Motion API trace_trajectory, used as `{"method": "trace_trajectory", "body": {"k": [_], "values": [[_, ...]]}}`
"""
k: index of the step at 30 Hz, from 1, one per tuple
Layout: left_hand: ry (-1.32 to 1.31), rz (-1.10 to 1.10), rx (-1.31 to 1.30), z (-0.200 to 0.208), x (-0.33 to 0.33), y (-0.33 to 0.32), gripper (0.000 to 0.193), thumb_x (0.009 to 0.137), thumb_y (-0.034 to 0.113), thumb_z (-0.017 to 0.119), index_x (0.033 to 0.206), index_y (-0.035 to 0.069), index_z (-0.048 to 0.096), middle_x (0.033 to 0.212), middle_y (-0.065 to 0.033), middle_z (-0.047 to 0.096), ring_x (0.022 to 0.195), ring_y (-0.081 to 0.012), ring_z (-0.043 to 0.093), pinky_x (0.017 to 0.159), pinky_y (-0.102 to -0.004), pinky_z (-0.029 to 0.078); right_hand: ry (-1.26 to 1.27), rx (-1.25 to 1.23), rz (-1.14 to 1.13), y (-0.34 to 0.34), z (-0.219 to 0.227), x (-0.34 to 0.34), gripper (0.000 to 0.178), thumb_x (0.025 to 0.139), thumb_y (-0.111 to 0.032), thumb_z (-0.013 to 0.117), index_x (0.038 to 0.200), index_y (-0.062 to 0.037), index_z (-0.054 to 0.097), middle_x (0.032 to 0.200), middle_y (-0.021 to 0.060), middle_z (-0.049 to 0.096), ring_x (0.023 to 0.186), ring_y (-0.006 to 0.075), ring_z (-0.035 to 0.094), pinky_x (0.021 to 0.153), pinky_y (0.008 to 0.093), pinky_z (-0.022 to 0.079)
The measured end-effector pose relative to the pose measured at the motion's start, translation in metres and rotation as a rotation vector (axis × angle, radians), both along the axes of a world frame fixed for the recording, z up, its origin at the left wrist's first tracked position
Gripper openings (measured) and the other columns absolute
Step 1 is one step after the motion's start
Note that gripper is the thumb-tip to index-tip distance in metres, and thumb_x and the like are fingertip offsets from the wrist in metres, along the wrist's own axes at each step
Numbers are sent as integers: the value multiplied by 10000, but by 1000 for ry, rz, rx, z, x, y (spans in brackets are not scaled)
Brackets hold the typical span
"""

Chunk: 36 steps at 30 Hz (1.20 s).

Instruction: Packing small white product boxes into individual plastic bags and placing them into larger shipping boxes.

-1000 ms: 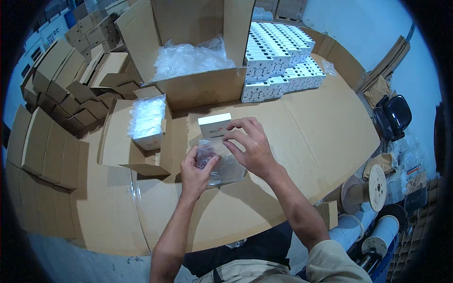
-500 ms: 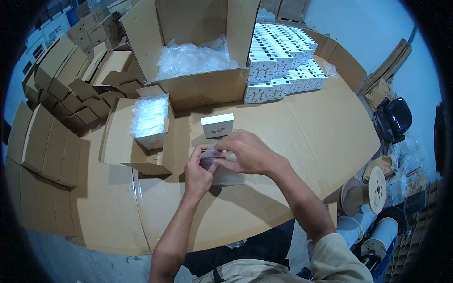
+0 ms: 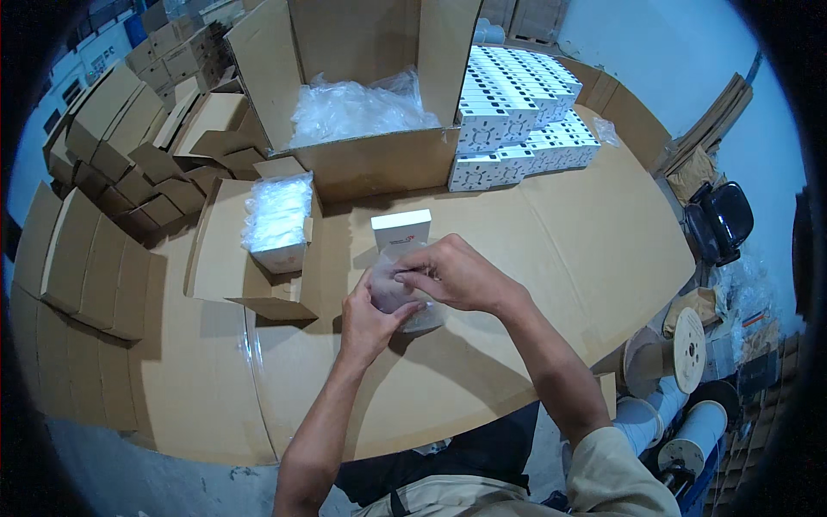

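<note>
A clear plastic bag [image 3: 389, 291] is held between my two hands over the table. My left hand [image 3: 366, 325] grips its lower left side, thumb across the front. My right hand [image 3: 461, 276] pinches the bag's upper right part between thumb and fingers. Whether anything lies inside the bag is hard to make out. Just beyond my hands a small white box [image 3: 401, 229] stands upright. To the left sits an open cardboard carton [image 3: 215, 258] with a row of white boxes in clear wrap [image 3: 280, 220] inside.
A large open cardboard box [image 3: 379, 159] full of clear plastic bags [image 3: 357, 108] stands at the back. Stacked white printed boxes [image 3: 517, 112] are to its right. Folded brown cartons [image 3: 90, 267] pile up on the left. Cable spools [image 3: 687, 349] stand on the floor at right.
The plastic bag has been raised and spread more upright between my hands, now overlapping the standing white box. My right hand has shifted slightly right.
</note>
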<state>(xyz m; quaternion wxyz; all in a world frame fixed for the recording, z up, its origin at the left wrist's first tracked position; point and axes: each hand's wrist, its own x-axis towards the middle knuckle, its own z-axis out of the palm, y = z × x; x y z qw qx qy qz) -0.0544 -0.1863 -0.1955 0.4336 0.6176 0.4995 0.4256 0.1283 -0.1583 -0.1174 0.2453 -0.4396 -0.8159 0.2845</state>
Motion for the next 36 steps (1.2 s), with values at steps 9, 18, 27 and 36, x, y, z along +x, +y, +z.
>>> {"method": "trace_trajectory", "body": {"k": [9, 18, 27, 36], "values": [[-124, -20, -132, -9, -2, 3, 511, 715, 157, 917, 1109, -29, 650, 1031, -121, 730, 925, -187, 699, 844, -342, 567, 68, 463, 23, 14, -6, -2, 105, 911, -136, 687, 930, -49, 742, 824, 148, 725, 611, 255, 641, 664, 331, 508], [-182, 44, -91, -19, -3, 8, 491, 710, 159, 911, 1090, -37, 670, 1002, -139, 746, 899, -198, 710, 835, -349, 562, 853, 45, -410, 35, -56, 29, 307, 974, -1, 523, 1262, -21, 627, 1167, 50, 689, 992, 116, 588, 818, 241, 477], [-142, 59, -122, -19, -6, 10, 530, 692, 200, 928, 1090, -25, 660, 999, -135, 731, 909, -200, 700, 834, -348, 561, 778, -65, -270, 31, -92, 19, 472, 894, 114, 557, 1330, -60, 609, 1211, 83, 656, 914, 104, 652, 798, 244, 546], [-112, 72, -146, -14, -6, 7, 512, 709, 171, 918, 1108, -10, 653, 1014, -124, 727, 921, -196, 697, 844, -340, 556, 827, -70, -311, 39, -95, 18, 405, 897, 38, 690, 1292, -19, 619, 1177, 85, 657, 1053, 158, 646, 883, 274, 560]]}}
